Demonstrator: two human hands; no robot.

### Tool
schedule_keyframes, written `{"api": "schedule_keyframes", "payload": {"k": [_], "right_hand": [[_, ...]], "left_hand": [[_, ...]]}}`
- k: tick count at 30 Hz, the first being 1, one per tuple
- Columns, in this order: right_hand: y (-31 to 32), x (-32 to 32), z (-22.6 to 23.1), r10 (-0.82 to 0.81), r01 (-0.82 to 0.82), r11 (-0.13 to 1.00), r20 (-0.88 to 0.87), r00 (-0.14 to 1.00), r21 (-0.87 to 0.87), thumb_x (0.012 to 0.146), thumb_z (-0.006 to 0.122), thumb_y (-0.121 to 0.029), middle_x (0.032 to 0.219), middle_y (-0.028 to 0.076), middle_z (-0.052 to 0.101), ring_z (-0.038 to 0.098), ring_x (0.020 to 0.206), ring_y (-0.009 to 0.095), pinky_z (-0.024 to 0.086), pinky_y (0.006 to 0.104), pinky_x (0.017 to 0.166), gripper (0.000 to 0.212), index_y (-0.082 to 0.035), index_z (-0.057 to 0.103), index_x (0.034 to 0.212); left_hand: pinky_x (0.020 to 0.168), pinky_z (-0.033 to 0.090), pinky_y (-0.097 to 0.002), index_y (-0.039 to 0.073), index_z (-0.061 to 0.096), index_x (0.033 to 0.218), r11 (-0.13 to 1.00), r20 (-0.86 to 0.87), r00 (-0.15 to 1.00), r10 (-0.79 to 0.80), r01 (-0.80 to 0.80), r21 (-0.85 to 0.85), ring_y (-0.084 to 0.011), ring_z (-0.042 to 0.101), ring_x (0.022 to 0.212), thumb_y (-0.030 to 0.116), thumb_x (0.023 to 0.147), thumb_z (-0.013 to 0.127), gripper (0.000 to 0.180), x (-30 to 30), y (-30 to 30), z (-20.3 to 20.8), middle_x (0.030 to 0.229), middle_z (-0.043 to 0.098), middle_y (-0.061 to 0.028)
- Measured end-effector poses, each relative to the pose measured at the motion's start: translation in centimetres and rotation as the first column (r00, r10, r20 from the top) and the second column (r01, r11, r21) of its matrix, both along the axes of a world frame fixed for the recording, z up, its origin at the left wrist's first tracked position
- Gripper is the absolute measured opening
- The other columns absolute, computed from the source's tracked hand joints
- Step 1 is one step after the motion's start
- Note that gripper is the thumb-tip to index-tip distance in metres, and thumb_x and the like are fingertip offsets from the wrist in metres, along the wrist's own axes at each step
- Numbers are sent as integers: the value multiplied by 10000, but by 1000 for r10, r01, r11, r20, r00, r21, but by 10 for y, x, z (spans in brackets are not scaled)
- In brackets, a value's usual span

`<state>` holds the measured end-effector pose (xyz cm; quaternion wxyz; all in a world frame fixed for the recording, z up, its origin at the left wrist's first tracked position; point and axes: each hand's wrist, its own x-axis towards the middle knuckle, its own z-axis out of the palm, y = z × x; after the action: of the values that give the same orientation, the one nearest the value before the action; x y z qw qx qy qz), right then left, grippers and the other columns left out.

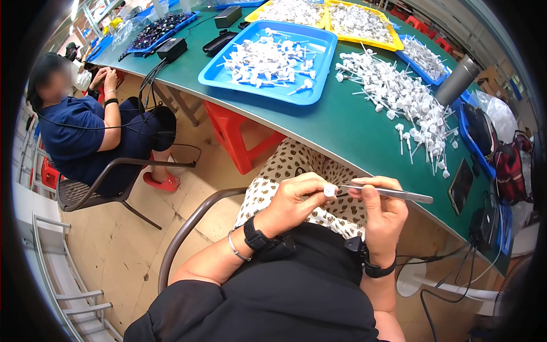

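Note:
Between the thumb and fingers of my left hand (pixel 296 200) is a small white plastic part (pixel 330 190), held above my lap. My right hand (pixel 380 215) grips a pair of metal tweezers (pixel 409 196), whose tips point left, close to the white part. Whether the tips touch it I cannot tell. Ahead on the green table (pixel 353 122) lies a loose pile of similar white parts with thin stems (pixel 399 91). A blue tray (pixel 312 96) to the left of the pile holds more of them.
Yellow trays (pixel 393 43) of white parts stand at the back. A grey metal flask (pixel 457 81) and a phone (pixel 460 186) are at the right. Under the table stands a red stool (pixel 242 139). A seated co-worker (pixel 94 122) is at the left. Cables hang at the lower right.

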<state>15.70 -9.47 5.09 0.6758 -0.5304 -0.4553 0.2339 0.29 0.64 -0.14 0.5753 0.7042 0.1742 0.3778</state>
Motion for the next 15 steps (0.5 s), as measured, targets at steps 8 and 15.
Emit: {"api": "schedule_keyframes", "payload": {"k": [8,15], "right_hand": [[-1,10,1,2,-2,1000,-31,1000,1,1002,633,-39,1009,129,705,704,894,165,602,302,829,138,59,607,1095],[-8,31,7,-139,142,980,-32,990,137,1025,609,-79,1010,144,709,694,859,164,591,297,808,149,42,594,1110]], "left_hand": [[739,589,-263,-20,724,1120,996,39,999,-19,22,-84,-132,697,827,28,995,629,164,0,0,0,982,694,-87],[750,587,-272,-19,708,1020,908,71,990,121,-140,395,-138,697,837,-29,959,641,91,1,28,16,991,702,-84]]}}
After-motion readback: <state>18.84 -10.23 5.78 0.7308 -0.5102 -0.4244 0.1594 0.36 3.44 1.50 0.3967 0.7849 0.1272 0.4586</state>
